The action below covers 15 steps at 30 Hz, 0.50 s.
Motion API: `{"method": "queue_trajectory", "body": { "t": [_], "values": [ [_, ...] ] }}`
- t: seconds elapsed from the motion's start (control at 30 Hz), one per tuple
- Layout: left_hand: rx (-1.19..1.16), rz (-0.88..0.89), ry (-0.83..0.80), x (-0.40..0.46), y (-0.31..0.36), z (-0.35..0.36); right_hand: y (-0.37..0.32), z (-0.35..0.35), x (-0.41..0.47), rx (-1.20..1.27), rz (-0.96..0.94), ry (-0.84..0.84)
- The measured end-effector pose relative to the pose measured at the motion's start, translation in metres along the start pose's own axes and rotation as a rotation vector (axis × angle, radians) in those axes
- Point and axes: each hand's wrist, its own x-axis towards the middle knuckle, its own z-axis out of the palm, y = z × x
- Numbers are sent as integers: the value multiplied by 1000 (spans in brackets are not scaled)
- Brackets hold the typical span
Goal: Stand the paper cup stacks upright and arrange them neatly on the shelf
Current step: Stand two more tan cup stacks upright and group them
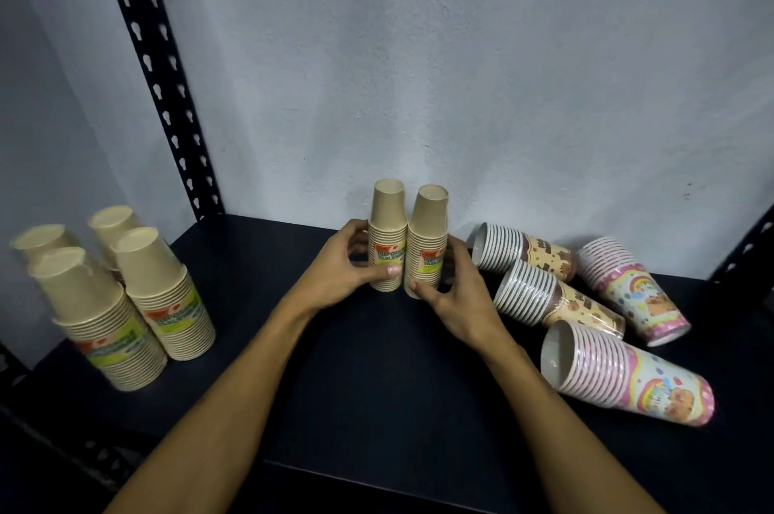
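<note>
Frame centre, near the wall: two kraft cup stacks upright, mouth down, touching side by side on the dark shelf (377, 367). Left hand (343, 266) curled round left kraft stack (388, 245), thumb across its front. Right hand (450, 291) curled round right kraft stack (427, 249), thumb low on its front. Left of frame: four kraft stacks (138, 295) upright, clustered in two rows. Right of frame: two brown-print stacks (536, 279) and two pink rainbow stacks (628, 375) lying on their sides, close together. Black slotted upright (155, 65) upper left.
</note>
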Motion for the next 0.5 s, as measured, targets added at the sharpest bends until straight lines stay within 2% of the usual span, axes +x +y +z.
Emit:
{"method": "queue_trajectory", "body": {
  "t": [0.13, 0.37, 0.5],
  "values": [
    [-10, -26, 4, 2, -4, -1, 2, 5, 0, -68, -33, 44],
    [-26, -36, -31, 2, -4, -6, 0, -2, 0, 19, -6, -23],
    [-22, -29, -46, 2, -5, -9, 0, 1, 0, -5, -18, 11]
  ]
}}
